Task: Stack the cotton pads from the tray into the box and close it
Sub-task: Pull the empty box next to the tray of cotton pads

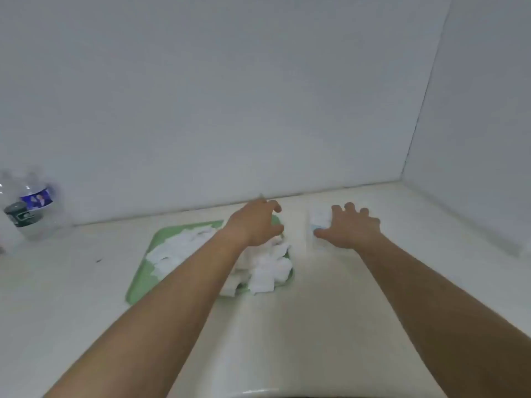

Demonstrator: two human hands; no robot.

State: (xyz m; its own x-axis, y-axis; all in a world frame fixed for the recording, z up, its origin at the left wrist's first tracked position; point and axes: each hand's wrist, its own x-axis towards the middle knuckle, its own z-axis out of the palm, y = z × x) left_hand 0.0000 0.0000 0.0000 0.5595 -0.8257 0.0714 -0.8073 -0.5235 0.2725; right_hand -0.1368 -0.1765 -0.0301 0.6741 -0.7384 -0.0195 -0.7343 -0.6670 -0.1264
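Both bare arms reach forward: the left hand (255, 222) hovers with curled fingers over the far right corner of the one green tray (143, 280), any grip unclear; the right hand (352, 229), fingers spread and relaxed, lies over the single white box (317, 222) beside it. The cotton pads (267, 271) form an uncountable heap on the tray. One plastic bottle (31, 208) stands far left on the pale counter (316, 311) below white walls (230, 96)

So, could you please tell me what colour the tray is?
The tray is light green, head view.
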